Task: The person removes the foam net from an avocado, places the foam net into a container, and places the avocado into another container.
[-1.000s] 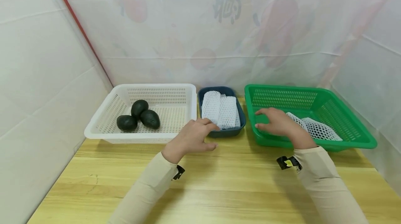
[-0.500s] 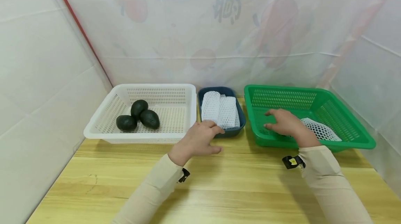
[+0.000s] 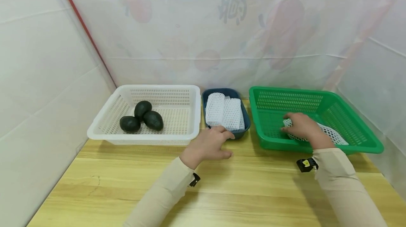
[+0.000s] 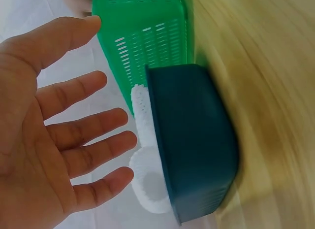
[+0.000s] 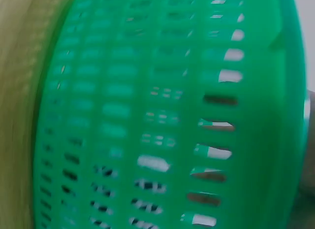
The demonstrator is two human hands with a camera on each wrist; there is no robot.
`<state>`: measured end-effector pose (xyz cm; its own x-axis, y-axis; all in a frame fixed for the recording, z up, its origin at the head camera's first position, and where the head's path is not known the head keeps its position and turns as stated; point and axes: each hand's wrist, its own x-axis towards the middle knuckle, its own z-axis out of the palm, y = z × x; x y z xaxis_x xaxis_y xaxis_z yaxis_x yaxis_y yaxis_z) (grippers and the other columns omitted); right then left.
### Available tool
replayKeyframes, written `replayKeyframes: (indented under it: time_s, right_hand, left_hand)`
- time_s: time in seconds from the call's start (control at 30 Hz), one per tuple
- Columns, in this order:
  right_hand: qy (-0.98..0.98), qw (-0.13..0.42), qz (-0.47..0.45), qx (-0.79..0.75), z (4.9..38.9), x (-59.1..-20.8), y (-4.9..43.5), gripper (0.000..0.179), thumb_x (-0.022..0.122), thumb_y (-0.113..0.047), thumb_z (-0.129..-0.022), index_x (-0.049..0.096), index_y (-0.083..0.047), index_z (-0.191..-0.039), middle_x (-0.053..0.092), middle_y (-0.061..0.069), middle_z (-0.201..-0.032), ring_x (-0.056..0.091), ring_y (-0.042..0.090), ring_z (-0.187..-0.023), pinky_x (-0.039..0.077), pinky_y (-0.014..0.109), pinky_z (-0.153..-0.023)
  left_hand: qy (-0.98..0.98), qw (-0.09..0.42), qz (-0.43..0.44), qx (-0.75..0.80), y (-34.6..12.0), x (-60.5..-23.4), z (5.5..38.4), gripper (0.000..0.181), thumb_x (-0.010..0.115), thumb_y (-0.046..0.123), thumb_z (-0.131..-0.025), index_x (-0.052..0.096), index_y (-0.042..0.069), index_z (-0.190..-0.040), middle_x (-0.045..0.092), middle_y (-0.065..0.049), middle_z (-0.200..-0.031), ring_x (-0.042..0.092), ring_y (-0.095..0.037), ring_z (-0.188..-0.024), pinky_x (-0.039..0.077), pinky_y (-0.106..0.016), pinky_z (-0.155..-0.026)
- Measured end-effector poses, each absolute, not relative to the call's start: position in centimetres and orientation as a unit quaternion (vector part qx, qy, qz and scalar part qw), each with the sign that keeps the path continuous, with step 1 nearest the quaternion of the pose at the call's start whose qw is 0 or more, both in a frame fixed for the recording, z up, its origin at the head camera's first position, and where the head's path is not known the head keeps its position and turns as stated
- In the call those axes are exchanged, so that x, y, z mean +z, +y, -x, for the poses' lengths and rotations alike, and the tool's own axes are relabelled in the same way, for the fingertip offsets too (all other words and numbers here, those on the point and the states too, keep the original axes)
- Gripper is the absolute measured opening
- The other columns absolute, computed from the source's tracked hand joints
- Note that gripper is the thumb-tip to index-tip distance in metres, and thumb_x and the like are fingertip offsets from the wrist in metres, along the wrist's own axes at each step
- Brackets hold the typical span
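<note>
My left hand (image 3: pixel 210 144) hovers in front of the small dark blue basket (image 3: pixel 233 134), fingers apart and holding nothing. White foam net sleeves (image 3: pixel 215 109) lie in that basket; the left wrist view shows the spread left hand (image 4: pixel 59 135) beside its wall (image 4: pixel 192 140). Inside the green basket (image 3: pixel 266 143), my right hand (image 3: pixel 302 127) curls its thumb and fingers round a net-sleeved avocado (image 3: pixel 288 123), mostly hidden under the hand. Another net-sleeved avocado (image 3: pixel 333 133) lies to its right. The right wrist view is mostly filled by the slotted green wall (image 5: pixel 147 91).
At the left, a white basket (image 3: pixel 142 137) holds three dark avocados (image 3: pixel 153 120). All the baskets stand in a row along the back of the wooden table (image 3: pixel 222 198). White sheeting (image 3: pixel 177 26) rises behind them and at both sides.
My right hand has moved right and its fingers have closed round the nearer net-sleeved avocado. My left hand has drifted right along the front of the blue basket.
</note>
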<state>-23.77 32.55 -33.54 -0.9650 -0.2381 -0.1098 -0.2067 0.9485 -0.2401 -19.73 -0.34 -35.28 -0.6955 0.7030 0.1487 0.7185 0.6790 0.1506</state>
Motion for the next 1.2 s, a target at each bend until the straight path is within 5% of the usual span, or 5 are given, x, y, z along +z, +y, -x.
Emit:
replayKeyframes:
  time_s: [0.9, 1.2]
  right_hand:
    - [0.976, 0.139, 0.018, -0.166, 24.9, -35.5, 36.7, 0.100, 0.069, -0.034, -0.082, 0.004, 0.019, -0.138, 0.018, 0.048, -0.129, 0.023, 0.063, -0.112, 0.032, 0.067, -0.082]
    - [0.972, 0.172, 0.006, -0.159, 25.2, -36.0, 36.8, 0.102, 0.069, -0.036, -0.082, 0.003, 0.018, -0.138, 0.016, 0.048, -0.131, 0.024, 0.063, -0.113, 0.033, 0.066, -0.082]
  left_hand:
    - [-0.909, -0.024, 0.402, -0.102, 2.5, -37.3, 20.0, 0.050, 0.069, 0.044, -0.080, 0.061, 0.018, -0.121, 0.055, 0.002, -0.109, 0.053, -0.014, -0.096, 0.045, -0.032, -0.079]
    - [-0.915, -0.099, 0.384, -0.082, 2.9, -38.4, 20.3, 0.060, 0.073, 0.047, -0.075, 0.058, 0.017, -0.125, 0.055, 0.001, -0.110, 0.051, -0.015, -0.099, 0.045, -0.029, -0.080]
